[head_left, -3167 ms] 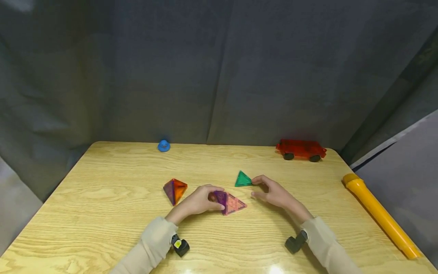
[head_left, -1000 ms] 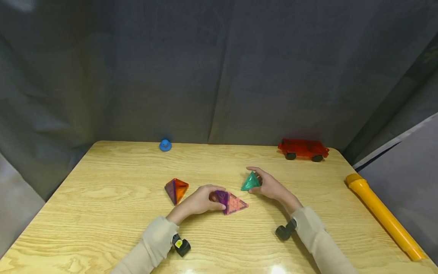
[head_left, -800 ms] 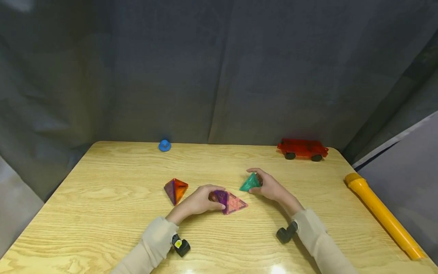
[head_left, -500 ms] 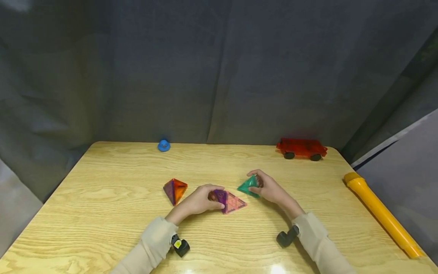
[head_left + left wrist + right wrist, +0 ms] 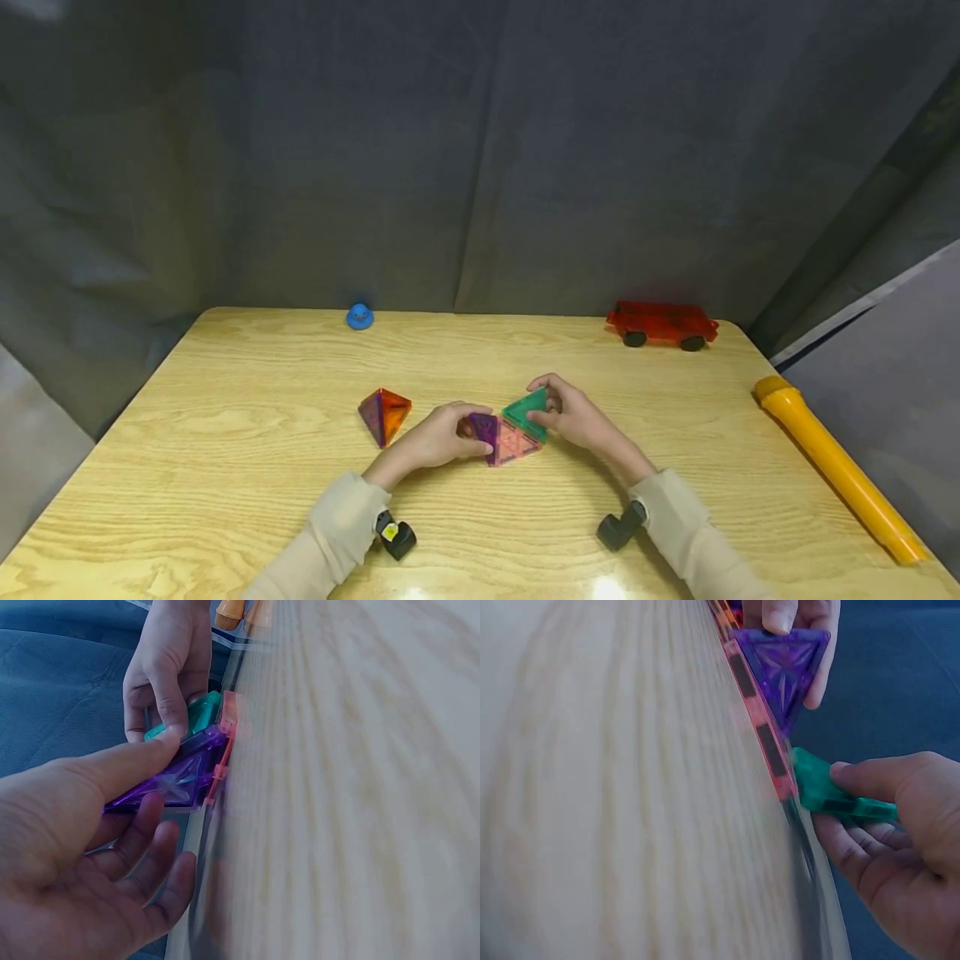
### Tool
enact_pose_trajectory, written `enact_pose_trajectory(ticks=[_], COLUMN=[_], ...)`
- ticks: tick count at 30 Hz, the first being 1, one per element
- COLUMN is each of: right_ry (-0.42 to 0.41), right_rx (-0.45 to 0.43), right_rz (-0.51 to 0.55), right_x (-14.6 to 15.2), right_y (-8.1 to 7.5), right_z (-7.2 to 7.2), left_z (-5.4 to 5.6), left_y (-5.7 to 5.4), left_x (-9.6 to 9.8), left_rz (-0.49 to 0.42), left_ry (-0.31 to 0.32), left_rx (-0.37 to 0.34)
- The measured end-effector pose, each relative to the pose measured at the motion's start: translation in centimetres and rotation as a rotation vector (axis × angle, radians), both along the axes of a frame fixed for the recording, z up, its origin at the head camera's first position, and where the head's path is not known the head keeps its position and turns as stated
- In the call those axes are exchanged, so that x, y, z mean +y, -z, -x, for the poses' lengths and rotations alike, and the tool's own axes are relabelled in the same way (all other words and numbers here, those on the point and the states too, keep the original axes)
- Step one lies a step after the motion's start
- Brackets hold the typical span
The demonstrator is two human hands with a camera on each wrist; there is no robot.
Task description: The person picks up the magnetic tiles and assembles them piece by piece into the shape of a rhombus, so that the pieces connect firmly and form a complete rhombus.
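My left hand (image 5: 441,437) pinches a purple triangular magnetic tile (image 5: 485,435) that stands tilted up, its lower edge along one side of a pink triangular tile (image 5: 514,444) on the table. In the right wrist view the whole face of the purple tile (image 5: 784,666) shows. My right hand (image 5: 577,414) holds a green triangular tile (image 5: 528,412) between thumb and fingers. The green tile (image 5: 196,718) is at the pink tile's far right side, close to or touching it. Part of the green tile's face lies behind my right thumb.
Left of my left hand stands a small pyramid (image 5: 386,417) of purple and orange tiles. A blue toy duck (image 5: 360,317) sits at the back edge. A red wheeled car base (image 5: 662,324) is at the back right. A long orange tube (image 5: 840,471) lies along the right edge.
My right hand has taken hold of the green tile, lifted and turned it, and carried it left to the pink tile. My left hand has kept its grip on the purple tile.
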State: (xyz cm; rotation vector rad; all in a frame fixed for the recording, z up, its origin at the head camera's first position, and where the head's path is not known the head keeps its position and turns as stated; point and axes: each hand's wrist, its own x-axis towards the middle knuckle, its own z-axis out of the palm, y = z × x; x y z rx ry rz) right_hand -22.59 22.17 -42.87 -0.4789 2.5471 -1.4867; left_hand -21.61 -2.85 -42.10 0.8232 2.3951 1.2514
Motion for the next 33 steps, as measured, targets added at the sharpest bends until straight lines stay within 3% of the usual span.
enact_pose_trajectory(ticks=[15, 21, 27, 33], right_ry=[-0.004, -0.066, -0.1, -0.116], right_rx=[0.047, 0.034, 0.036, 0.021], right_rz=[-0.054, -0.016, -0.049, -0.073], right_x=[-0.8, -0.7, -0.9, -1.1], right_y=[-0.5, -0.6, -0.7, -0.9], right_z=[-0.5, -0.6, -0.8, -1.2], left_z=[0.1, -0.1, -0.3, -0.4], left_y=[-0.2, -0.1, 0.0, 0.1], left_x=[0.2, 0.5, 0.7, 0.9], left_rz=[-0.016, -0.07, -0.096, -0.095], left_ry=[-0.008, -0.004, -0.017, -0.012], left_rx=[0.011, -0.014, -0.066, -0.054])
